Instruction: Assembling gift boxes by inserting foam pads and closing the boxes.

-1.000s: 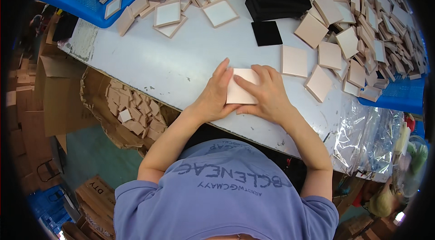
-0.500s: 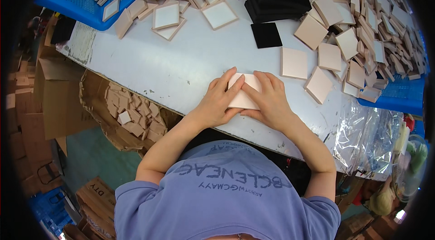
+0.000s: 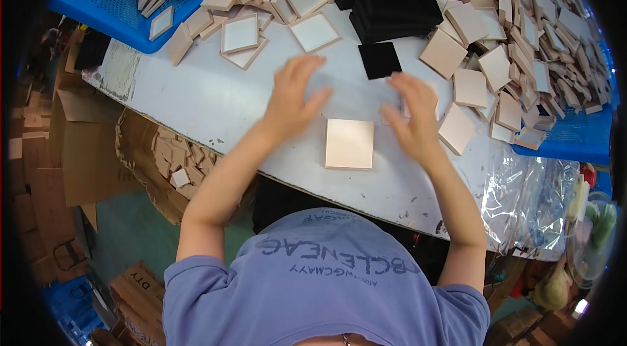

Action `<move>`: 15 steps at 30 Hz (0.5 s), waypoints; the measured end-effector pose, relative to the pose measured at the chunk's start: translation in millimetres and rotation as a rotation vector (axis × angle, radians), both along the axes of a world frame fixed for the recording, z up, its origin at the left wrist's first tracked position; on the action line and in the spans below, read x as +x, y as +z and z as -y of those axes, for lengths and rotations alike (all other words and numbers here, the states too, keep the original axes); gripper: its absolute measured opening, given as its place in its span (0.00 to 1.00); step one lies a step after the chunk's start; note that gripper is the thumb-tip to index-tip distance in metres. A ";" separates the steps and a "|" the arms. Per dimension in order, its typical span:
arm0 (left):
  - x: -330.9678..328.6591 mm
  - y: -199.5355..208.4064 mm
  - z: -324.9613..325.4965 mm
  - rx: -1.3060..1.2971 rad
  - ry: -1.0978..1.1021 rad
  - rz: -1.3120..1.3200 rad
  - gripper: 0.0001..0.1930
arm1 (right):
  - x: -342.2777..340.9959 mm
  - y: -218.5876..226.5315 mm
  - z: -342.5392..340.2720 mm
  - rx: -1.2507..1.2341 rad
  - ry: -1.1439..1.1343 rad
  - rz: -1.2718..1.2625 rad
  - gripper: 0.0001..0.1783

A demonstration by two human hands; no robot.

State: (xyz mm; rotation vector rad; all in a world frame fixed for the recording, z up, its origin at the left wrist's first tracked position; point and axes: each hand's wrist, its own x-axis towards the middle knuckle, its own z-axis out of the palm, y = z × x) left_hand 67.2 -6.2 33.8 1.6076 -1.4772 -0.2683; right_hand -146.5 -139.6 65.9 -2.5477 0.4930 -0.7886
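Note:
A square, shallow pale-pink box piece (image 3: 349, 144) lies flat on the table in front of me, smooth side up. Neither hand touches it. To its upper left, my left hand (image 3: 290, 101) is raised with thumb and fingers apart, blurred by motion and holding nothing. My right hand (image 3: 417, 120) is at the upper right, thumb spread from its fingers. It covers part of another pale box piece, and I cannot tell whether it touches that one. A thin black square pad (image 3: 379, 60) lies just beyond my right fingertips.
White-lined shallow box trays (image 3: 315, 32) spill from a blue basket (image 3: 140, 35) at the far left. Stacked black pads (image 3: 395, 13) stand at the back. More box pieces (image 3: 470, 88) heap at the right, by clear plastic bags (image 3: 529, 199). A carton of pieces (image 3: 140, 166) sits below the table's left edge.
Both hands have let go of the box piece and moved apart, the left up and leftward, the right up and rightward. The piece now lies uncovered on the table.

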 end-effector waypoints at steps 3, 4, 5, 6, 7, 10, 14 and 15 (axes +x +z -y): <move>24.8 -17.9 36.8 -0.039 0.266 0.370 0.18 | 21.4 -22.1 36.0 -0.037 -0.072 0.022 0.21; 32.5 -32.3 41.4 0.062 0.298 0.426 0.15 | 25.6 -30.7 42.3 -0.086 -0.099 -0.110 0.19; 34.5 -34.4 45.5 0.166 0.325 0.478 0.11 | 26.6 -37.0 46.9 -0.132 -0.131 -0.246 0.16; 33.5 -37.0 44.8 0.158 0.326 0.480 0.11 | 27.2 -40.5 50.1 -0.139 -0.132 -0.243 0.16; 26.0 -36.4 39.9 0.088 0.257 0.357 0.09 | 28.2 -45.2 54.1 -0.160 -0.140 -0.221 0.14; -12.4 -15.0 11.7 -0.054 0.028 0.150 0.08 | 28.6 -51.8 59.7 -0.211 -0.133 -0.176 0.10; -64.7 13.6 -35.6 -0.063 -0.110 0.181 0.10 | 31.5 -49.2 65.2 -0.172 -0.125 -0.070 0.08; -71.7 15.0 -40.9 -0.036 -0.133 0.227 0.10 | 30.1 -45.0 64.0 -0.169 -0.124 -0.075 0.08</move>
